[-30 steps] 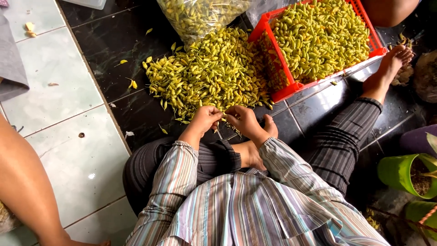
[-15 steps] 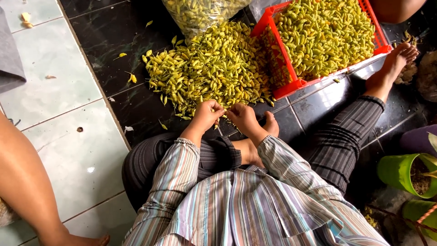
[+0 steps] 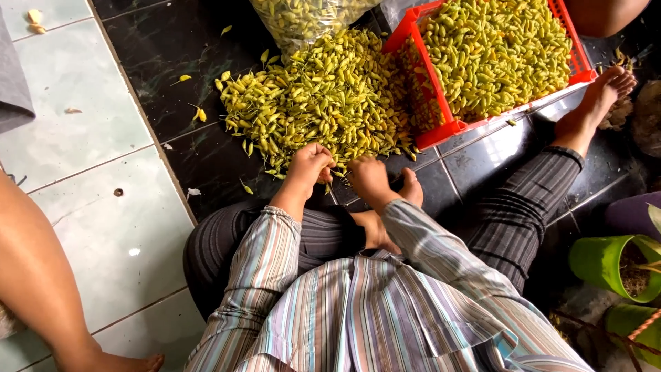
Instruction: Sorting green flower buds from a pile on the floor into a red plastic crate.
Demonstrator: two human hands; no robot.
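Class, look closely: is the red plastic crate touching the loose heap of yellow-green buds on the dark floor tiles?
Touching. In the head view the heap of yellow-green buds lies pressed against the red plastic crate's left wall, with no floor visible between them.

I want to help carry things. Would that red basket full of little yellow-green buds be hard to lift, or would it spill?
The red basket is heaped to its rim, so it probably weighs a fair bit, though each of the buds looks light. Its walls are open mesh and look thin, so it may flex. Tilted, the loose buds would likely slide out, as the pile on the floor suggests.
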